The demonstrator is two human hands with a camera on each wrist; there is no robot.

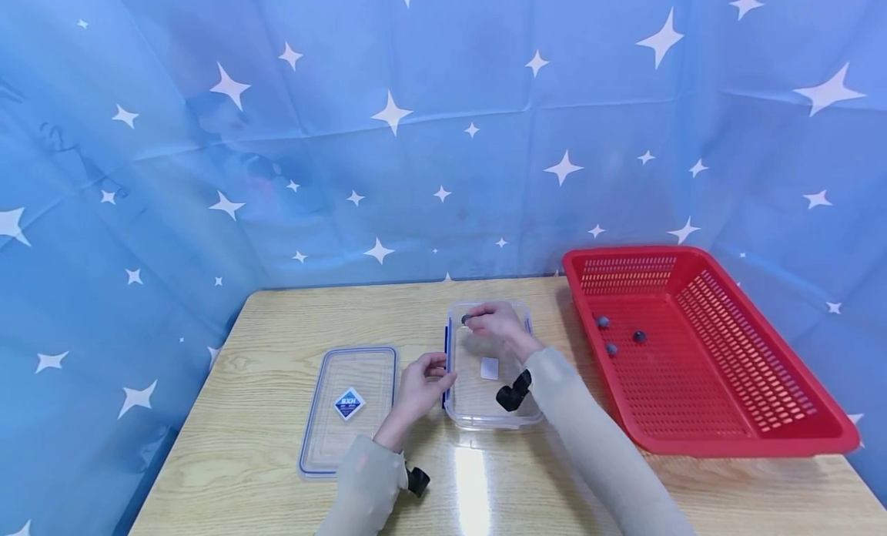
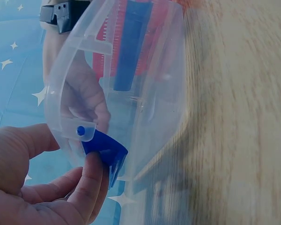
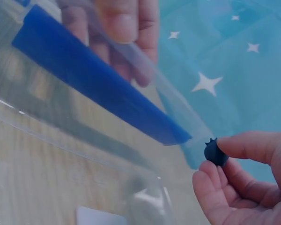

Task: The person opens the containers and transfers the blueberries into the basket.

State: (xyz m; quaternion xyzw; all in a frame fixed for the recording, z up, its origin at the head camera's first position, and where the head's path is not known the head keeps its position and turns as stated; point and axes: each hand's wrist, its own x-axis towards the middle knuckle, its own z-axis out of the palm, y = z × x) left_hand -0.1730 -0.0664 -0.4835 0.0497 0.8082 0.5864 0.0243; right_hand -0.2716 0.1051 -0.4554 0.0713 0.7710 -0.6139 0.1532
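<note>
A blueberry (image 3: 216, 152) with a small crown is pinched between the thumb and fingertips of my right hand (image 3: 248, 173). In the head view this right hand (image 1: 497, 323) is over the far part of a clear plastic container (image 1: 471, 422). The container has blue latches, and a pale square shows at its bottom. My left hand (image 1: 419, 390) holds the container's left side. In the left wrist view, the left hand's (image 2: 51, 183) thumb is at the rim and its fingers touch a hanging blue latch (image 2: 107, 152).
A clear lid (image 1: 349, 441) with a blue seal and a diamond label lies left of the container. On the right stands a red plastic basket (image 1: 693, 401) with three blueberries (image 1: 640, 336). A blue star-patterned cloth (image 1: 443, 159) hangs behind the wooden table (image 1: 235, 420).
</note>
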